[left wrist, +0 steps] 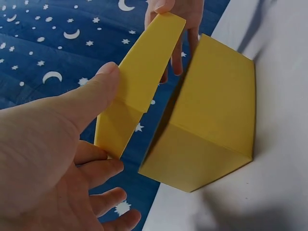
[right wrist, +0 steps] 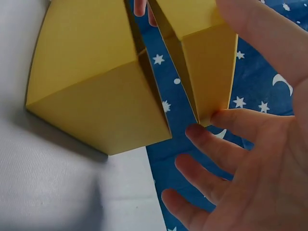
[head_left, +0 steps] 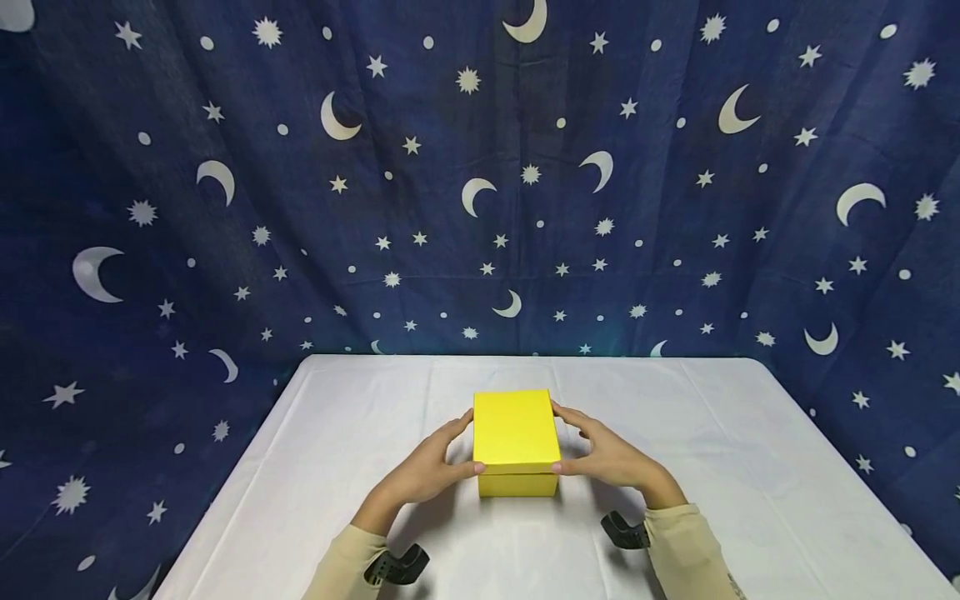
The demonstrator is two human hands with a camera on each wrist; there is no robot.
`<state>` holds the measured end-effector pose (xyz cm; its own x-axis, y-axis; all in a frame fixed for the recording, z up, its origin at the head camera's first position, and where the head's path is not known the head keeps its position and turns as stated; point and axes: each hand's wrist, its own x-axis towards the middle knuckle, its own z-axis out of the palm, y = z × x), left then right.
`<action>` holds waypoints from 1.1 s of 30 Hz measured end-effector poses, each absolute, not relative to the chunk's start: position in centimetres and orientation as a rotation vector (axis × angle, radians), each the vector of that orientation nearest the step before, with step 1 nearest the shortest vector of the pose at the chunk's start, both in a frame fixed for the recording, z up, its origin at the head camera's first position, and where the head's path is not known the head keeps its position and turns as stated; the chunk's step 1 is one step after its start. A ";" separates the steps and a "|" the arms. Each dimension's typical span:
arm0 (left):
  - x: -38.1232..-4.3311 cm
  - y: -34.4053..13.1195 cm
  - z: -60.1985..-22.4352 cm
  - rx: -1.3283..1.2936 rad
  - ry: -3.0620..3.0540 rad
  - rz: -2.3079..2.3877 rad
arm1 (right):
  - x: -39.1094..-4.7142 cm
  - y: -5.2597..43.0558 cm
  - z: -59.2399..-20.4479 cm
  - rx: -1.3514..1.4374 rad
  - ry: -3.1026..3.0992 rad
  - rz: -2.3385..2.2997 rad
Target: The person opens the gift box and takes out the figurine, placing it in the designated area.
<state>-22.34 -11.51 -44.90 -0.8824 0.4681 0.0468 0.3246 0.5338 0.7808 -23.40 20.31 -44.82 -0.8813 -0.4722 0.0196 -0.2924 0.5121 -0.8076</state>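
Observation:
A yellow box (head_left: 517,486) stands on the white-covered table, its yellow lid (head_left: 516,429) above it. Both wrist views show a gap between the raised lid (left wrist: 144,67) and the box (right wrist: 91,91), with the lid a little tilted to it. My left hand (head_left: 427,467) holds the lid's left side, thumb at the front corner and fingertips farther back. On the opposite side my right hand (head_left: 615,454) grips it in the same way, thumb at the front right corner. The inside of the box is mostly hidden; only a dark sliver shows.
White cloth covers the table (head_left: 375,400), which reaches back to a dark blue curtain (head_left: 420,200) with moons and stars. A black wrist device (head_left: 397,567) sits by the left sleeve, and another black device (head_left: 625,531) by the right sleeve.

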 end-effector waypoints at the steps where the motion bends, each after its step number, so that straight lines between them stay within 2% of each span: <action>1: -22.3 -11.5 -44.8 0.685 2.600 1.284 | -23.4 20.3 -44.7 -0.657 2.544 -1.312; 8: -22.3 -11.6 -44.2 0.763 2.586 1.336 | -23.6 20.2 -44.6 -0.718 2.517 -1.360; 13: -22.2 -11.6 -43.8 0.793 2.575 1.367 | -23.8 19.7 -44.6 -0.652 2.528 -1.464; 18: -22.1 -11.5 -43.5 0.741 2.584 1.388 | -23.7 18.9 -44.6 -0.576 2.523 -1.601; 33: -22.5 -10.9 -43.9 0.584 2.650 1.700 | -23.0 17.2 -44.2 -0.630 2.625 -1.796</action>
